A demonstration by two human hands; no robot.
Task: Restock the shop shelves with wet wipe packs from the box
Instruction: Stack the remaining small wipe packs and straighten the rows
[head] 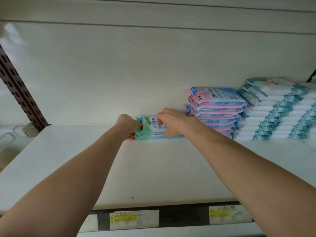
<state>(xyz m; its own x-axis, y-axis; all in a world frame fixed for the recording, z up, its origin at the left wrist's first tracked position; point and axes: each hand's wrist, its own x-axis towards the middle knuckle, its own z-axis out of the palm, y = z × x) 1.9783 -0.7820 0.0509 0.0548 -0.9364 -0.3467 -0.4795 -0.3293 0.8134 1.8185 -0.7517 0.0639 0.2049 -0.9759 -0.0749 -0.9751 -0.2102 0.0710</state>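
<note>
A low stack of green wet wipe packs (152, 130) lies at the back of the white shelf (153, 168), against the rear wall. My left hand (127, 124) grips the stack's left end, fingers curled round it. My right hand (172, 122) holds the stack from the top and right side. Just right of it stands a tall stack of pink and blue wet wipe packs (217, 111). The box is not in view.
Farther right are stacks of white and teal packs (275, 113). A brown slotted upright (18, 89) rises at the left. Price labels (134, 219) sit on the shelf's front edge. Bare shelf stretches left of and in front of the green packs.
</note>
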